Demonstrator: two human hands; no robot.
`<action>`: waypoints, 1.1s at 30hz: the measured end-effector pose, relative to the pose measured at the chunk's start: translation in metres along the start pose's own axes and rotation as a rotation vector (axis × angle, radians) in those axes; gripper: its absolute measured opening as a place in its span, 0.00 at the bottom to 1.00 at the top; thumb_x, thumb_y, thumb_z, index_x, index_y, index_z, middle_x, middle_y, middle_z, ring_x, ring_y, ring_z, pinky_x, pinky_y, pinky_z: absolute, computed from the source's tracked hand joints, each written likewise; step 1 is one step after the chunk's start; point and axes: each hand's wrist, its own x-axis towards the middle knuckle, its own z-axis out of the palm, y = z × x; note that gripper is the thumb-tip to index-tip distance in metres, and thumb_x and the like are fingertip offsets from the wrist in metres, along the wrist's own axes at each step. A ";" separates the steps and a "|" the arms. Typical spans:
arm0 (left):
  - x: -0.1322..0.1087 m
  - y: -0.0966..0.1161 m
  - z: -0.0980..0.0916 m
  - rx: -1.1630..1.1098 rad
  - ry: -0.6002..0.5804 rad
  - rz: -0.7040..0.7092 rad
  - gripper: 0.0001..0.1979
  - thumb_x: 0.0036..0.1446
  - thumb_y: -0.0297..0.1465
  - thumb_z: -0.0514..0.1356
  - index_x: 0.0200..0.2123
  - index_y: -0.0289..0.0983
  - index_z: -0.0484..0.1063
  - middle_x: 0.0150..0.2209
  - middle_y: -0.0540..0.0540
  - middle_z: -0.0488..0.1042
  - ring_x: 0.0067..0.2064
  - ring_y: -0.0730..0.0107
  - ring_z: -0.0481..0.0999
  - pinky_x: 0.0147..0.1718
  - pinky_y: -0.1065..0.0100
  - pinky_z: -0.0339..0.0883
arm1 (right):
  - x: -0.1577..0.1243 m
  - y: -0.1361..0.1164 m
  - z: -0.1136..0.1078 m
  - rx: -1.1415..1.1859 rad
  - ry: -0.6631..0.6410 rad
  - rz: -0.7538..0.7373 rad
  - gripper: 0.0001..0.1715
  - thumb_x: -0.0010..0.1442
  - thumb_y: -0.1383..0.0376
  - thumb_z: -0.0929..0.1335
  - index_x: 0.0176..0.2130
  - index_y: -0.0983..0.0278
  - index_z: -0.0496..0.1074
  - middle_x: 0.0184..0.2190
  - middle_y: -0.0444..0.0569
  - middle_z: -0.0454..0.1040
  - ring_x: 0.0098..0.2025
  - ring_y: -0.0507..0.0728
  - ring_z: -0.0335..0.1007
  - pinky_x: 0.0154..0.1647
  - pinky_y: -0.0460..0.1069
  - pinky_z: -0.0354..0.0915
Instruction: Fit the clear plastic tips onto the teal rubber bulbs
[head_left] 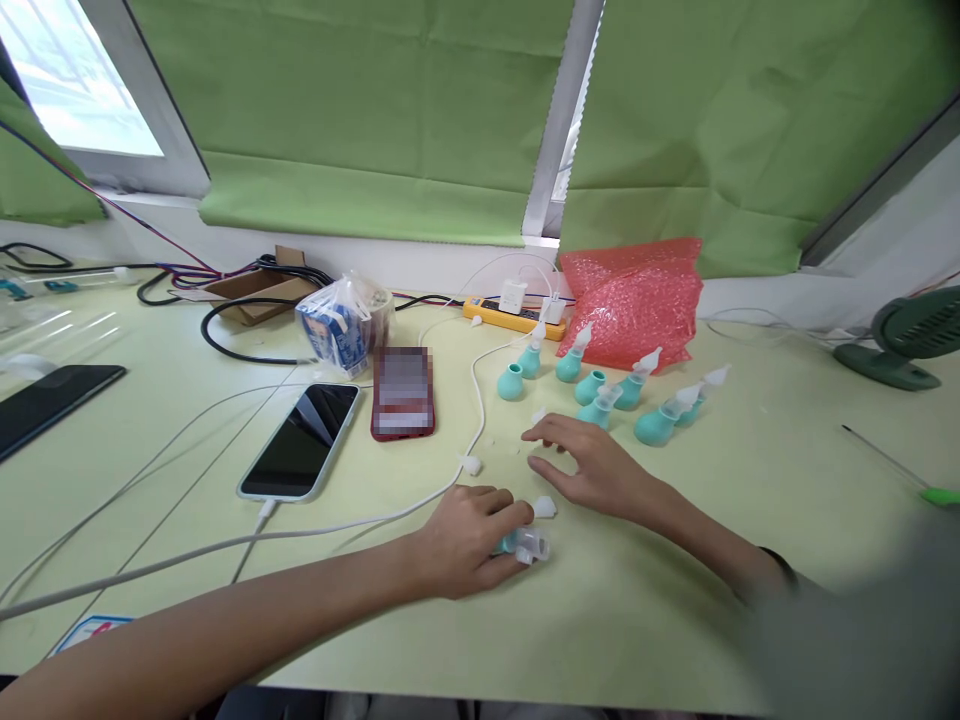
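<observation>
My left hand rests on the pale green table, fingers curled round a small teal bulb with a clear plastic tip. My right hand lies just beyond it, palm down with fingers stretched toward the left, holding nothing. A loose white cap lies between the two hands, and another small white piece sits left of the right hand. Several teal bulbs with clear nozzles stand in a cluster just beyond my right hand.
A red bubble-wrap bag lies behind the bulbs beside a yellow power strip. Two phones lie to the left with white cables. A plastic bag, a cardboard box, a green fan.
</observation>
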 end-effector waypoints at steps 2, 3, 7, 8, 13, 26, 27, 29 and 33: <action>0.001 0.000 -0.002 -0.045 0.001 -0.047 0.09 0.53 0.34 0.47 0.32 0.36 0.62 0.24 0.48 0.67 0.25 0.70 0.66 0.22 0.71 0.56 | -0.002 0.000 -0.007 -0.130 -0.062 -0.073 0.14 0.52 0.66 0.62 0.40 0.65 0.67 0.36 0.53 0.70 0.39 0.58 0.65 0.36 0.53 0.62; 0.002 0.000 -0.002 -0.077 0.002 -0.081 0.09 0.54 0.34 0.47 0.31 0.36 0.62 0.24 0.49 0.67 0.25 0.71 0.66 0.23 0.72 0.56 | -0.004 -0.001 -0.011 -0.139 -0.131 -0.100 0.15 0.52 0.65 0.62 0.41 0.64 0.67 0.36 0.52 0.70 0.39 0.58 0.65 0.37 0.52 0.61; 0.005 0.001 -0.003 -0.236 0.010 -0.248 0.10 0.54 0.36 0.50 0.28 0.36 0.61 0.22 0.51 0.66 0.24 0.74 0.65 0.23 0.74 0.56 | -0.012 -0.010 -0.021 -0.070 -0.446 -0.174 0.17 0.48 0.62 0.66 0.40 0.62 0.68 0.32 0.48 0.71 0.34 0.56 0.66 0.34 0.49 0.61; 0.005 0.001 -0.003 -0.265 0.016 -0.283 0.10 0.53 0.37 0.50 0.27 0.36 0.61 0.22 0.52 0.66 0.23 0.75 0.64 0.23 0.74 0.56 | -0.013 -0.013 -0.021 -0.069 -0.497 -0.185 0.15 0.47 0.62 0.66 0.38 0.62 0.69 0.30 0.48 0.70 0.33 0.55 0.66 0.33 0.48 0.60; 0.004 0.005 -0.007 -0.292 0.031 -0.347 0.14 0.46 0.42 0.55 0.29 0.37 0.58 0.21 0.53 0.64 0.22 0.75 0.63 0.25 0.73 0.57 | -0.013 -0.017 -0.016 -0.151 -0.555 -0.207 0.06 0.49 0.69 0.63 0.30 0.64 0.70 0.27 0.47 0.67 0.30 0.53 0.64 0.28 0.46 0.57; 0.004 0.001 -0.007 -0.270 0.027 -0.203 0.13 0.54 0.39 0.49 0.30 0.34 0.63 0.22 0.51 0.63 0.23 0.76 0.61 0.24 0.75 0.55 | -0.003 -0.014 -0.040 0.297 -0.141 -0.096 0.06 0.51 0.68 0.64 0.33 0.66 0.67 0.29 0.46 0.66 0.30 0.50 0.63 0.29 0.46 0.63; 0.004 0.000 -0.006 -0.273 0.030 -0.214 0.13 0.54 0.39 0.49 0.30 0.34 0.63 0.22 0.51 0.63 0.23 0.76 0.61 0.23 0.75 0.55 | -0.003 -0.014 -0.041 0.393 -0.169 -0.100 0.05 0.51 0.68 0.65 0.32 0.66 0.67 0.29 0.46 0.67 0.30 0.50 0.64 0.29 0.46 0.64; 0.004 0.000 -0.005 -0.276 0.046 -0.232 0.13 0.53 0.39 0.50 0.31 0.34 0.63 0.21 0.51 0.63 0.22 0.76 0.61 0.23 0.75 0.55 | -0.002 -0.014 -0.042 0.546 -0.229 -0.100 0.05 0.49 0.68 0.67 0.31 0.66 0.68 0.28 0.46 0.68 0.29 0.49 0.64 0.28 0.45 0.65; 0.003 -0.001 -0.003 -0.286 0.061 -0.251 0.13 0.53 0.39 0.51 0.31 0.34 0.64 0.21 0.52 0.62 0.22 0.77 0.60 0.22 0.75 0.54 | -0.002 -0.013 -0.038 0.675 -0.228 -0.073 0.06 0.45 0.70 0.69 0.29 0.67 0.69 0.28 0.47 0.70 0.30 0.50 0.66 0.29 0.46 0.66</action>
